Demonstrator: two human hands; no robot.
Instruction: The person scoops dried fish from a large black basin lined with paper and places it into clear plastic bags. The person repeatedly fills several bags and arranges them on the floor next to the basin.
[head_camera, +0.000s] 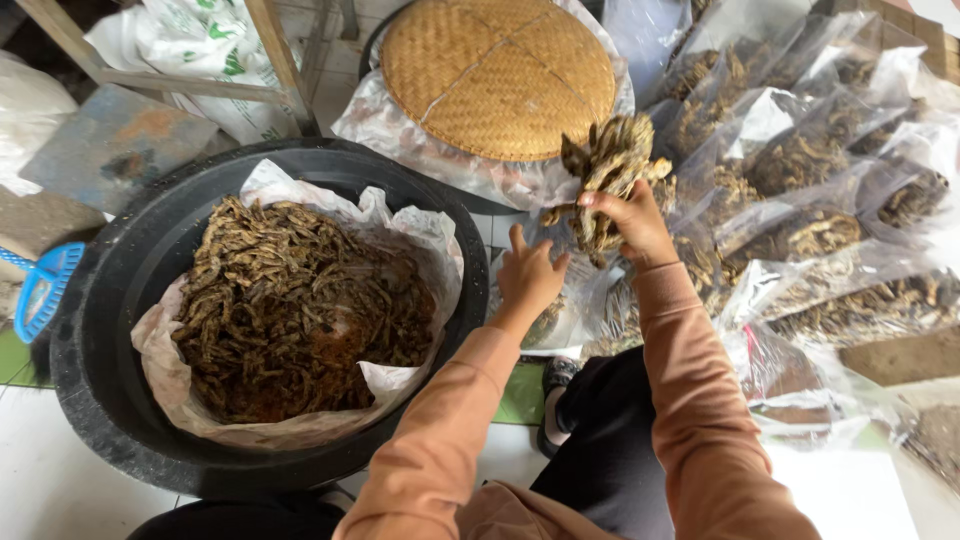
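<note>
The right hand (635, 225) is raised with its fingers (600, 200) pinched tight round a clump of dried, crispy small fish (608, 160), held above a clear plastic bag (580, 300) whose mouth the left hand (528, 275) steadies, its fingers spread against the film. This reads as the filling step of bagging: the handful looks ready to go down into the bag, which would call for the opening to be kept wide and the clump lowered without scattering bits. Whether the bag already holds much is hard to tell through the crumpled plastic. The main stock of fish (295, 310) lies heaped on a plastic liner inside a large black tub (100, 330) to the left. Filled bags (810, 220) are piled to the right, and a round woven bamboo tray (498, 75) covers another basin behind. All of this sits on a pale tiled floor (50, 480), with a blue plastic scoop (40, 290) at the left edge.
</note>
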